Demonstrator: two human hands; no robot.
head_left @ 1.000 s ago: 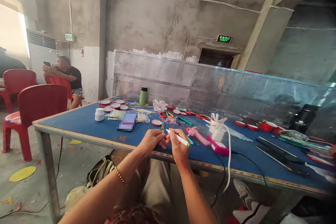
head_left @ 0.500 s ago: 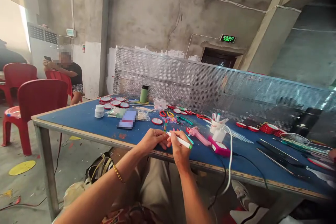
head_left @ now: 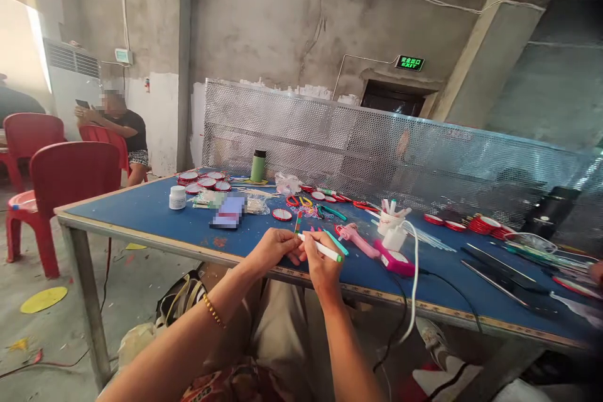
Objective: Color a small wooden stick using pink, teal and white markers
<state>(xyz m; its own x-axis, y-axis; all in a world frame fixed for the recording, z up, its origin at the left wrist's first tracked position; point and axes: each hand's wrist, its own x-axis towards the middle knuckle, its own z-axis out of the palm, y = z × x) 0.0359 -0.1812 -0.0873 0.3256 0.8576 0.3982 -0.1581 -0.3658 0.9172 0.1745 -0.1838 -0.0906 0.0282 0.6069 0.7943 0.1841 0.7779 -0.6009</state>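
Closed around a white marker pen with a green end [head_left: 328, 252] is my right hand [head_left: 324, 267], its tip side pointing left. My left hand [head_left: 279, 247] pinches a thin, flat strip with red and green colouring [head_left: 298, 222], which stands up from the fingertips. The pen's tip meets the strip close to my left fingers; whether it touches is too small to tell. Just beyond the hands lie a round red-rimmed disc [head_left: 282, 215] and a teal pen-like stick [head_left: 336, 242].
A pink glue gun [head_left: 360, 240], a magenta box [head_left: 398, 262] with a white cable and a cup of markers [head_left: 390, 220] stand right. Pliers [head_left: 326, 211] lie behind. A white bottle [head_left: 178, 198] and phone [head_left: 230, 212] are left. A seated person [head_left: 123, 125] is far left.
The view has shifted slightly. My right hand and the marker have barely moved, and both hands keep their hold on the marker and the strip.
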